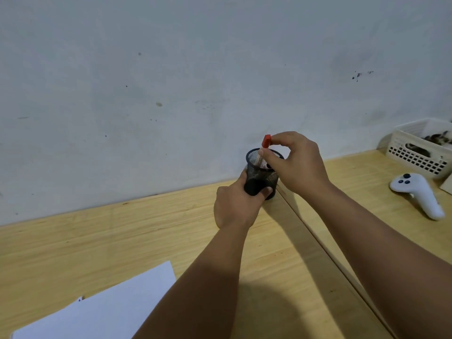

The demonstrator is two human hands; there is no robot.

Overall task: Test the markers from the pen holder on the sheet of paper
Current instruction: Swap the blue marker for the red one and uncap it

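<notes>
Paper (105, 311) lay nearest, white, at the lower left of the wooden desk (97, 241), with both bare forearms reaching over the desk past it toward the wall (171, 81). At the desk's far edge, close to the wall, stood the black mesh holder (263, 176). Left hand (236, 206) was wrapped around the holder's lower part, thumb across its front, fingers closed on it. Right hand (297, 162) hovered just above the rim, thumb and forefinger pinched narrow on a marker (263, 149) with a red cap; the marker leaned a little, its lower body inside the holder. Another dark-tipped marker showed inside. Well apart to the right lay a white controller (418, 194) on the desk, and beyond it a white slotted basket (420, 155) against the wall
</notes>
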